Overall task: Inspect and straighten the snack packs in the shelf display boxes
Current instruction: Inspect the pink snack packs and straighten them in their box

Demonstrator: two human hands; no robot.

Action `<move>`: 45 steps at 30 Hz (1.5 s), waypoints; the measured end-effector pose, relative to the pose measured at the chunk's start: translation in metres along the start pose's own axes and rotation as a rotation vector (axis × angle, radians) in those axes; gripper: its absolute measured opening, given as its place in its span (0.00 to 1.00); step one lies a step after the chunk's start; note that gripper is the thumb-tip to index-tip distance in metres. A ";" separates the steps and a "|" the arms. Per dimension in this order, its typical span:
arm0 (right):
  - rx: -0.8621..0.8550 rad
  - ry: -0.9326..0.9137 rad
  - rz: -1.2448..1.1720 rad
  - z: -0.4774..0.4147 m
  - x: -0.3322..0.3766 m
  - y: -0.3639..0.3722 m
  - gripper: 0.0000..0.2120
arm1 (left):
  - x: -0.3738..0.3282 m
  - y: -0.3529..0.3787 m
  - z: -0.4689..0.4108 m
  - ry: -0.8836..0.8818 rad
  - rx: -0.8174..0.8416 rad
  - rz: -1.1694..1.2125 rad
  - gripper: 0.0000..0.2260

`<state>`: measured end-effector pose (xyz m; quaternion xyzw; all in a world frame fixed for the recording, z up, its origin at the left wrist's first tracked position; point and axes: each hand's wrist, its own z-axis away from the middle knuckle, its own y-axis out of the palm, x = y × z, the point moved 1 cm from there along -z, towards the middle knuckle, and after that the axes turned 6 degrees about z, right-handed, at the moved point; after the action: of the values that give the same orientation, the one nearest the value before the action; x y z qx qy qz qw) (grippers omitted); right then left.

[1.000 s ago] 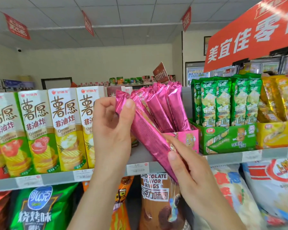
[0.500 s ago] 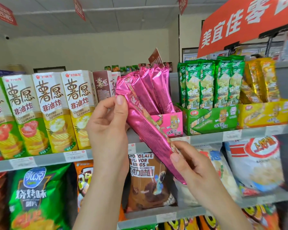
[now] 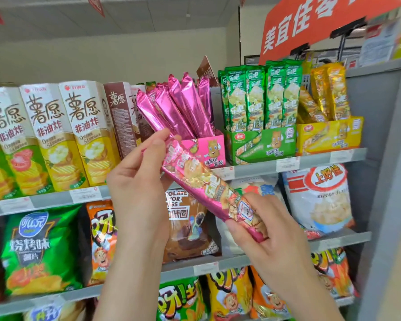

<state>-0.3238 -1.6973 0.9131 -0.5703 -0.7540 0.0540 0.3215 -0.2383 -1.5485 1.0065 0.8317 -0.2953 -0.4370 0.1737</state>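
- L hand (image 3: 137,186): forearm comes up from bottom centre, wrist near straight. Thumb + index pinch the upper end of one pink snack pack (image 3: 204,181); other fingers curled behind it.
- R hand (image 3: 273,239): forearm enters from bottom right, hand lower than L hand. Thumb lies on the pack's printed face, fingers curl under its lower end. Grip narrow, closed on the pack.
- Pack: held betw. both hands, free of the shelf, tilted with its top end up by L hand and bottom end down by R hand. Printed side faces the camera.
- Pink display box (image 3: 208,149): just above + behind the held pack, right of L hand's fingertips. Remaining pink packs (image 3: 183,107) stand in it, fanned and leaning left, foil backs outward.
- Green display box (image 3: 262,144): above R hand, touching the pink box's right side. Green packs (image 3: 259,98) in it upright, tidy.
- Yellow display box (image 3: 329,135): further right, up from R hand. Yellow packs (image 3: 326,93) partly leaning.
- Shelf edge (image 3: 252,169) w/ price tags runs behind the held pack.
- Left of L hand: row of tall chip cartons (image 3: 83,130), upright.
- Behind + betw. the forearms: brown chocolate-ring bag (image 3: 190,225) on the shelf below.
- Right of R hand: white shrimp-snack bag (image 3: 320,200).
- Low left of L forearm: green chip bag (image 3: 37,249).
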 end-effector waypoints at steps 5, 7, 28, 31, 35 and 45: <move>-0.070 -0.008 0.058 0.010 -0.001 -0.012 0.24 | 0.002 0.006 0.011 0.007 -0.062 0.015 0.07; -0.092 -0.008 0.053 0.013 -0.003 -0.013 0.25 | 0.001 0.007 0.014 0.029 -0.071 -0.034 0.08; -0.443 -0.113 0.179 0.030 -0.026 -0.015 0.22 | -0.012 0.001 0.032 0.030 0.217 -0.359 0.13; -0.461 -0.108 0.143 0.032 -0.028 -0.015 0.23 | -0.012 0.001 0.032 -0.006 0.215 -0.282 0.10; -0.480 -0.084 0.147 0.031 -0.032 -0.017 0.25 | -0.011 -0.003 0.030 -0.118 0.248 -0.175 0.09; -0.648 -0.052 0.231 0.033 -0.032 -0.022 0.20 | -0.012 -0.010 0.032 0.016 0.341 -0.577 0.07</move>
<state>-0.3551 -1.7246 0.8836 -0.7227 -0.6705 -0.1376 0.0962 -0.2669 -1.5337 0.9904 0.9016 -0.1151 -0.4056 -0.0967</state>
